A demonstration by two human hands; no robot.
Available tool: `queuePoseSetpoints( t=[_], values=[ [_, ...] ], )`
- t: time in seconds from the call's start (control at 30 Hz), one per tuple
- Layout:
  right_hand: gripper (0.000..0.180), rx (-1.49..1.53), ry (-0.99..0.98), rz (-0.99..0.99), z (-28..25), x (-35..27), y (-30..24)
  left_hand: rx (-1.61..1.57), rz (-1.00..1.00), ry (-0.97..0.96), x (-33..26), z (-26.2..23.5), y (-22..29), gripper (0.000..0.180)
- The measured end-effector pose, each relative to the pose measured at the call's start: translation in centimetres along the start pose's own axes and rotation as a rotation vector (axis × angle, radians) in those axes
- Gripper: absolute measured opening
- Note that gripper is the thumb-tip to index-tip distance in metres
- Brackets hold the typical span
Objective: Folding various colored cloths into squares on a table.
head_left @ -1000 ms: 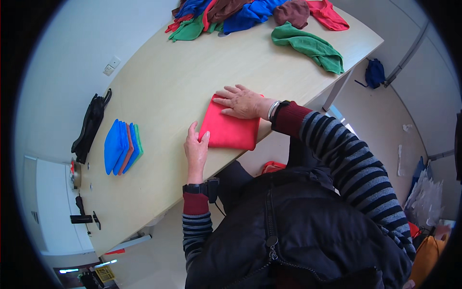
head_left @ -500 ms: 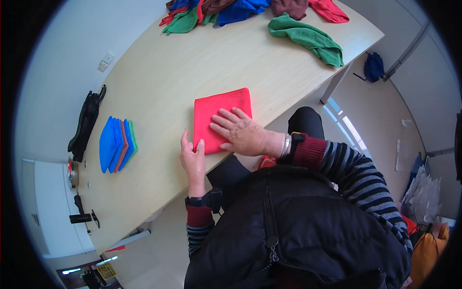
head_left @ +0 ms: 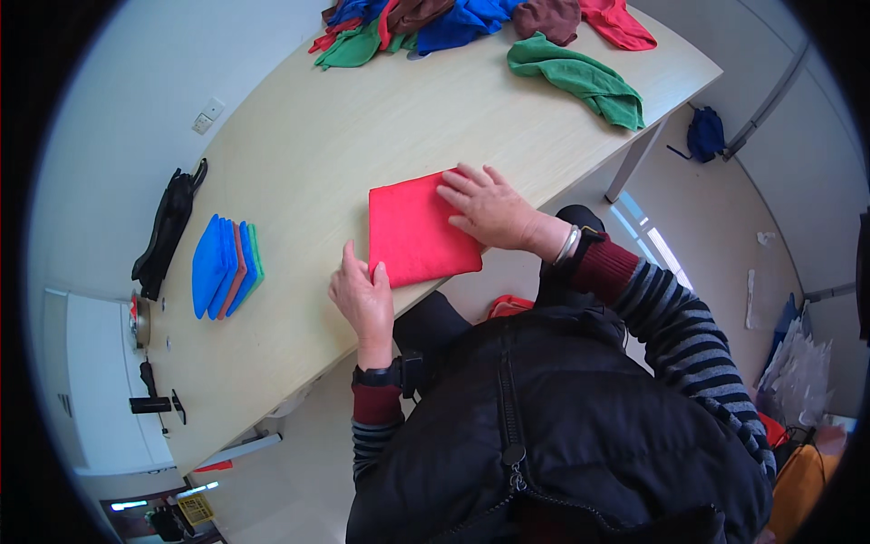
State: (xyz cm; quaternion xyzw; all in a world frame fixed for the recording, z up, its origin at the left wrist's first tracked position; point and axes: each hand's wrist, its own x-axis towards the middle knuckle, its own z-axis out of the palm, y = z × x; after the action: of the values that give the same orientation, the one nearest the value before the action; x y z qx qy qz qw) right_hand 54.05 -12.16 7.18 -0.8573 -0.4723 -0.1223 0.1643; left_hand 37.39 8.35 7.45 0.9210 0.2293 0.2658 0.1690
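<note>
A red cloth (head_left: 412,231), folded into a flat square, lies near the front edge of the table. My right hand (head_left: 489,207) rests over its right side with the fingers stretched out and slightly spread. At the cloth's lower left corner is my left hand (head_left: 364,295), its thumb against the cloth edge and its index finger pointing up beside it. The left hand's other fingers are partly curled. Neither hand lifts the cloth.
Left on the pale table (head_left: 299,181) stands a row of folded cloths (head_left: 227,267) in blue, brown and green. Unfolded cloths (head_left: 453,23) are heaped at the far edge, with a crumpled green cloth (head_left: 580,82) nearby. A black bundle (head_left: 169,227) lies along the left edge.
My right hand has slid from the middle of the red cloth to its right side, uncovering the centre. My left hand stays at the lower left corner, its fingers slightly shifted.
</note>
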Motion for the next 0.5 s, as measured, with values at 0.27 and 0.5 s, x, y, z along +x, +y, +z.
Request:
queuePoseSetpoints(
  t=[0.27, 0.5],
  values=[
    [0.017, 0.718, 0.266, 0.279, -5.9, -0.1, 1.8, 0.062, 0.615, -0.164, 2.5, 2.1, 4.7, 0.062],
    [0.029, 1.079, 0.375, -0.126, -23.0, -3.4, -0.2, 0.138, 0.467, -0.202, 2.8, 4.8, 2.2, 0.065]
  ],
)
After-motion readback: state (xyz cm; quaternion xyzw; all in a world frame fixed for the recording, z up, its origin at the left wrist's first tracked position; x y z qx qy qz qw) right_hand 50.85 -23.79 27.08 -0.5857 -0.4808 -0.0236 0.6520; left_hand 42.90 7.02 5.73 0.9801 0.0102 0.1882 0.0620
